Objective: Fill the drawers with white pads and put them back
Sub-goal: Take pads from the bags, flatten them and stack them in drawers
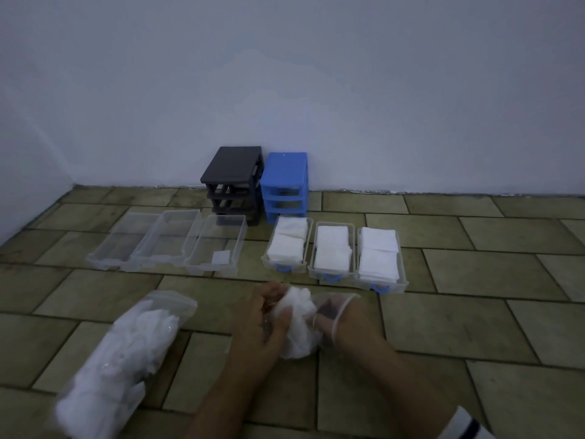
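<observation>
Both hands – left hand [264,324] & right hand [340,324] – fingers grasping soft white pad wad [297,321]; light, squashy, prob. best pinched at edges.

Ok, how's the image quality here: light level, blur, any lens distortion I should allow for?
Head view: dim, bluish light with no hard shadows or glare; the hands and white bundle are smeared; the clear empty drawers barely stand out from the tiled floor; wide-angle bending curves the tile lines near the edges.

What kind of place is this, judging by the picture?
Probably a bare indoor room, with the work done on the floor: a tiled floor, a plain white wall, and two small drawer racks against it.
</observation>
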